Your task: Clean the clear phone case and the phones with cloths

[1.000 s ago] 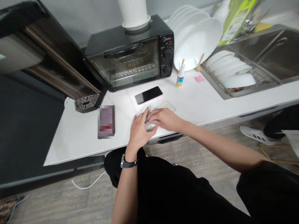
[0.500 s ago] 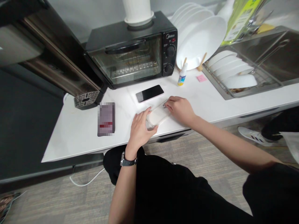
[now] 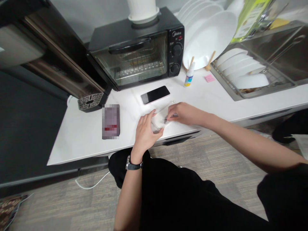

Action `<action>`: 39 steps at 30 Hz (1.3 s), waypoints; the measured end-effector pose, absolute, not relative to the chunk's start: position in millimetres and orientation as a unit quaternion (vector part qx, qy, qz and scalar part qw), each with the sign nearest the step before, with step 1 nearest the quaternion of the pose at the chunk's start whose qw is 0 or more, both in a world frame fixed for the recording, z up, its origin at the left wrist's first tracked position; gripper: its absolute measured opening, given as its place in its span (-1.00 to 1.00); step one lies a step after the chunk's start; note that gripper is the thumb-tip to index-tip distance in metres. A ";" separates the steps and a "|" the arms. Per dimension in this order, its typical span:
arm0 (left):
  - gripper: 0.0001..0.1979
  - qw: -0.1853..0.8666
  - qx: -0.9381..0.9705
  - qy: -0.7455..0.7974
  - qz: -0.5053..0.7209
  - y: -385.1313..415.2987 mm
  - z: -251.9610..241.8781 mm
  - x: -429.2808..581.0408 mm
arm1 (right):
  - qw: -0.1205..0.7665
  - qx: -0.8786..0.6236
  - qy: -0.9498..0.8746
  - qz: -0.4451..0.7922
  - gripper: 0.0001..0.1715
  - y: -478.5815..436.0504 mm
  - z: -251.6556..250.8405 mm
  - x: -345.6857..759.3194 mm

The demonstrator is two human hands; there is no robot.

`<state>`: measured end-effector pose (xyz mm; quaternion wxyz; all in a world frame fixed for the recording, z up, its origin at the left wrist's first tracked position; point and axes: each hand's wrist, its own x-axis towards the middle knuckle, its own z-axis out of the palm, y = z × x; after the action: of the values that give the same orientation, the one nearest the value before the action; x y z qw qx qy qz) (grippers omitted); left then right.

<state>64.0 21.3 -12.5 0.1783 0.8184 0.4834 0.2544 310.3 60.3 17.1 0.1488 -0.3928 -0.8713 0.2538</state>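
Observation:
A clear phone case (image 3: 159, 119) lies on the white counter near its front edge. My left hand (image 3: 146, 130) grips the near left end of the case, thumb on one side and fingers on the other. Over the right part of the case my right hand (image 3: 180, 112) is closed in a pinch, its fingertips at the case's inner face. A small dark thing (image 3: 165, 120) shows at those fingertips, too small to name. Behind the case a phone (image 3: 155, 95) with a dark screen lies flat, touched by neither hand.
A toaster oven (image 3: 141, 56) stands at the back, beside upright white plates (image 3: 209, 41). Nearby are a small spray bottle (image 3: 189, 76) and a pink sticky note (image 3: 209, 78). A blurred-out flat item (image 3: 111, 122) lies left. Bowls fill a rack in the sink (image 3: 234, 91) at right.
My right hand has slid across the case toward its near edge, with the dark thing at its fingertips. The left hand keeps its hold. The whole view has shifted slightly.

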 end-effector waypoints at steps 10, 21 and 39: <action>-0.22 0.208 0.810 0.489 0.248 20.2 -7.6 64.7 | 0.134 -0.521 -0.843 0.020 -0.67 61.6 0.8 289.0; -0.15 0.199 0.814 0.482 0.254 20.4 -10.4 63.2 | 0.190 -0.303 -0.890 0.282 -0.77 52.5 10.1 290.6; -0.10 0.215 0.806 0.485 0.262 21.7 -12.3 61.9 | 0.248 -0.350 -0.874 0.228 -0.78 51.9 -4.3 263.5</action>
<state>61.9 21.7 -12.3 0.2148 0.8064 0.4849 0.2617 263.5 51.9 -4.3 0.2479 -0.3497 -0.8742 0.2283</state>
